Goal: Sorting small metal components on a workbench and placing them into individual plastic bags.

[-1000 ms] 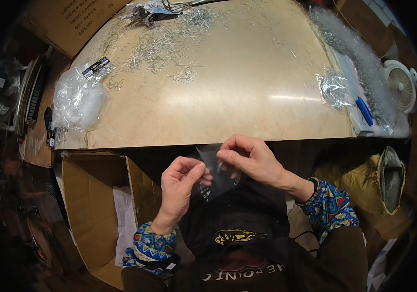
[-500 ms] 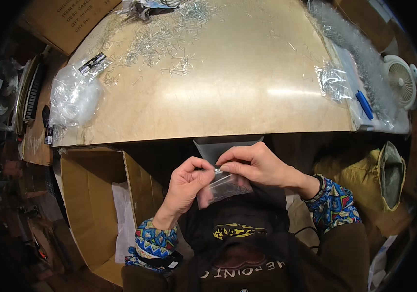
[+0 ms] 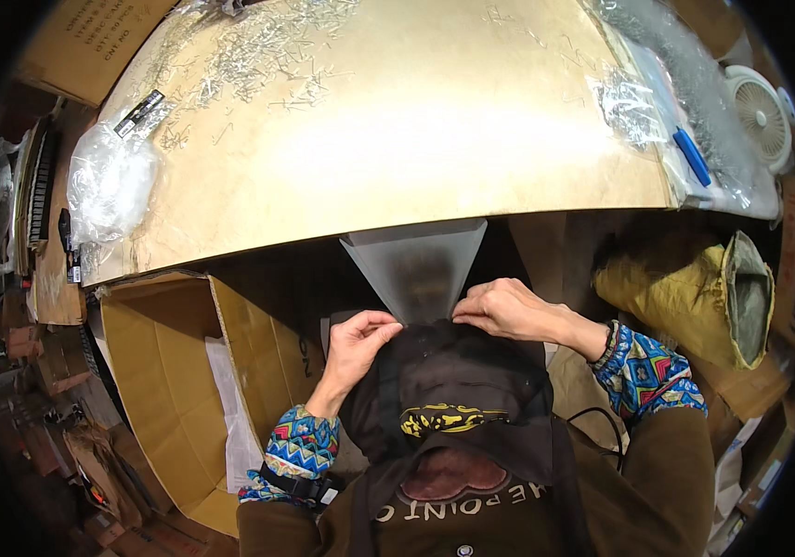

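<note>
A grey, tapering chute [image 3: 413,265] slopes down from the table's front edge toward my lap. At the left side of its narrow lower end, my left hand [image 3: 353,353] pinches with thumb and fingertips. My right hand [image 3: 514,313] pinches in the same way at the right side of that end. Whatever lies between the fingertips is too thin or too clear to make out against the dark apron [image 3: 453,381]. Above the chute, small shiny metal pins [image 3: 258,70] lie scattered over the far left of the wooden table [image 3: 397,158].
An open cardboard box [image 3: 161,371] stands left of my lap, and a yellow sack [image 3: 685,288] lies to the right. Crumpled clear plastic [image 3: 111,190] sits at the table's left edge. On the right are a blue marker [image 3: 692,156] and a small white fan [image 3: 758,119].
My hands have moved apart, to either side of the chute's lower end. The small clear bag seen between them before can no longer be made out. The view has shifted, showing more of the chute.
</note>
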Tool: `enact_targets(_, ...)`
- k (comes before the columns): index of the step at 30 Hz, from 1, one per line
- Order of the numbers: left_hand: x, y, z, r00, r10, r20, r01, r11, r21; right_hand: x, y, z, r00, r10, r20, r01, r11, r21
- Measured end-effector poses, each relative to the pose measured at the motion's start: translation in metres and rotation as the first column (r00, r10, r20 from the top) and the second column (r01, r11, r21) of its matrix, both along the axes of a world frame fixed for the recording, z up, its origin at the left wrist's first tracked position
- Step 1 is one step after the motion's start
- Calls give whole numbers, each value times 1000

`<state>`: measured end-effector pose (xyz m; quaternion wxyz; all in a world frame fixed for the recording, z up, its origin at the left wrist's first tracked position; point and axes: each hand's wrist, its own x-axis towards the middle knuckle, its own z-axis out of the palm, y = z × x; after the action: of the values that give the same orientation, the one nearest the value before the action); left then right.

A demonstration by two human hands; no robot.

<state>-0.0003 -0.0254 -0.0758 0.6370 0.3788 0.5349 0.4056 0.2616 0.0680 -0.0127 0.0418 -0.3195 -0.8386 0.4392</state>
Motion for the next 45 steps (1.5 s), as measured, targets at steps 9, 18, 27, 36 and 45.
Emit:
enact_targets(9,5,15,-8,890,229,395,-189,972,-137,-73,115,100,946,-149,-287,151,988,-14)
enact_targets(18,4,11,0,881,243,407,-179,966,-188,-241,265,42,998,-46,50,-12,603,798)
enact_targets(27,6,13,-4,816,270,511,-161,955,-248,-99,192,56,993,-32,113,-67,643,763)
enact_targets(36,11,8,5,780,273,563,-108,945,-308,-66,197,47,993,58,-104,42,648,760)
enact_targets(45,21,8,-5,522,240,818,86,940,-331,-64,200,58,957,-119,-264,244,823,513)
